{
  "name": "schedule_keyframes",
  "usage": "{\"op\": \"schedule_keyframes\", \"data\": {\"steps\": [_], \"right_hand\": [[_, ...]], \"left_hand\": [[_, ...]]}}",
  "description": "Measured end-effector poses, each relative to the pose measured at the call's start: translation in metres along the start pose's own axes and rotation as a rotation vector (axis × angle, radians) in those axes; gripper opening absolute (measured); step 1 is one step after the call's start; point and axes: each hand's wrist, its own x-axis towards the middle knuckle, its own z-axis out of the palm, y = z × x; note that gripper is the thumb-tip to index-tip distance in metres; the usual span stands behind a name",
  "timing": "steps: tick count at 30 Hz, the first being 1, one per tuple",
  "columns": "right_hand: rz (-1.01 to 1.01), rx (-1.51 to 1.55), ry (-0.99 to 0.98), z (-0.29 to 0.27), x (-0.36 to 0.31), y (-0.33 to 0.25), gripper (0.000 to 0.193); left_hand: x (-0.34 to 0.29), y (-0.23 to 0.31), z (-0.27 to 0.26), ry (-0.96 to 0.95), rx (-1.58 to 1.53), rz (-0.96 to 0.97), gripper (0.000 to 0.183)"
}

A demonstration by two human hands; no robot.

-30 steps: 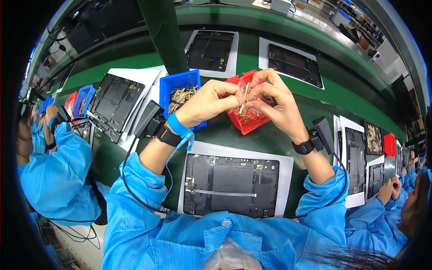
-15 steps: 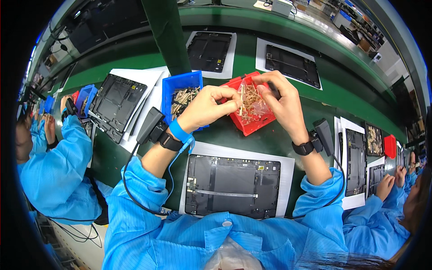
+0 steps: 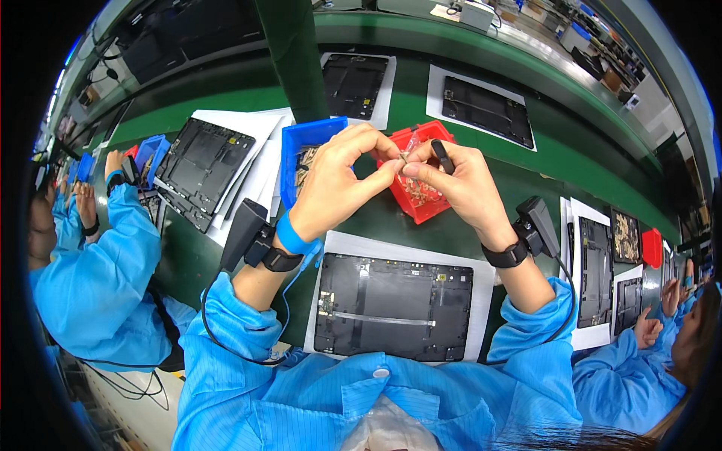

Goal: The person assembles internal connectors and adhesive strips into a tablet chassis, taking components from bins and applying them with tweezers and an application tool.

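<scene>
Above the red bin (image 3: 421,213), the fingertips of my left hand (image 3: 342,177) and my right hand (image 3: 462,184) meet. Both are pinched around a small thin strip (image 3: 404,158), mostly hidden by the fingers. Little tan strips and clear film pieces (image 3: 421,191) lie in the red bin. A blue bin (image 3: 288,169) with similar tan pieces stands beside it, partly covered by my left hand. Nearer to me, a black tablet housing (image 3: 391,301) with a pale flat cable across it rests on white paper (image 3: 483,301).
More black housings lie on paper at the left (image 3: 203,161), the far middle (image 3: 350,84) and the far right (image 3: 489,109). A green post (image 3: 292,60) rises behind the blue bin. Co-workers in blue sit at left (image 3: 98,293) and right (image 3: 632,383).
My left hand has moved right and my right hand left and slightly down, so their fingertips now meet. My right fingers have closed from a more open pose.
</scene>
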Motion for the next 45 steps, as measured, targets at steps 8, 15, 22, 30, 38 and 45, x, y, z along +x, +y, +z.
{"op": "schedule_keyframes", "data": {"steps": [8, 15, 22, 30, 38, 45], "right_hand": [[-0.303, -0.234, 0.265, 0.019, -0.008, -0.002, 0.018], [-0.701, -0.496, 0.311, 0.021, -0.005, -0.001, 0.02], [-0.693, -0.463, 0.288, 0.018, -0.006, -0.009, 0.019], [-0.691, -0.54, 0.268, 0.021, -0.01, -0.003, 0.017], [-0.431, -0.281, 0.342, 0.029, -0.015, -0.002, 0.016], [-0.53, -0.336, 0.372, 0.031, -0.016, 0.001, 0.019]], "left_hand": [[-0.012, 0.005, 0.003, 0.076, -0.069, -0.109, 0.005], [-0.018, 0.005, 0.003, 0.085, -0.227, -0.141, 0.007], [-0.009, 0.021, -0.01, 0.028, -0.085, -0.022, 0.019], [-0.005, 0.012, -0.006, -0.041, -0.069, 0.044, 0.008], [-0.018, 0.004, 0.01, 0.128, -0.511, -0.278, 0.005], [-0.02, 0.012, 0.008, 0.103, -0.224, -0.201, 0.008]]}}
